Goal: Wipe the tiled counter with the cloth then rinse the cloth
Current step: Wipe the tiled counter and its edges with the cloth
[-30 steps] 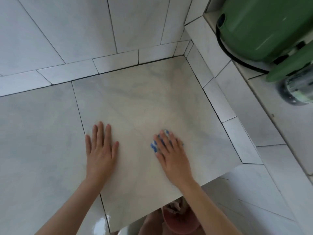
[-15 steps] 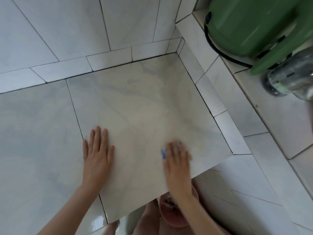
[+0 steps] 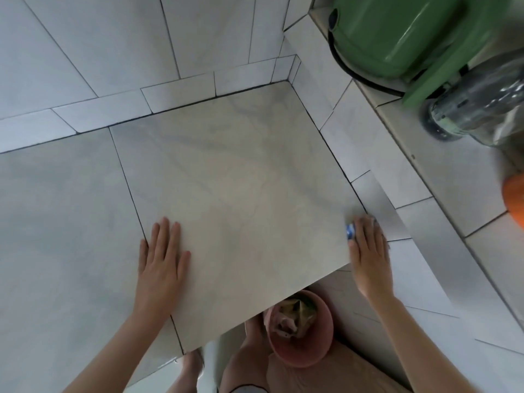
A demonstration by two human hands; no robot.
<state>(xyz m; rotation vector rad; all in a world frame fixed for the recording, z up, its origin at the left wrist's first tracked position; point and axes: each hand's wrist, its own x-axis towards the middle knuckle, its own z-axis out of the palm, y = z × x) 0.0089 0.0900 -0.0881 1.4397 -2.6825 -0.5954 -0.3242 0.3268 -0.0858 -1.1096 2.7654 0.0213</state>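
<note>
The tiled counter (image 3: 241, 177) is a pale marbled surface that fills the middle of the head view. My left hand (image 3: 160, 265) rests flat on it, fingers straight and together, near the grout line at the front left. My right hand (image 3: 368, 251) presses flat on a blue and white cloth (image 3: 350, 230) at the counter's right front corner. Only a small edge of the cloth shows past my fingers; the rest is hidden under the hand.
A green container (image 3: 402, 35) and a clear jar lying on its side (image 3: 479, 109) stand on the raised ledge at the right. An orange thing (image 3: 514, 197) peeks in at the right edge. Below the counter's front edge sits a pink bucket (image 3: 300, 336) with scraps.
My right hand has slid the cloth from the counter's middle to the right front corner. My left hand has stayed flat in the same place.
</note>
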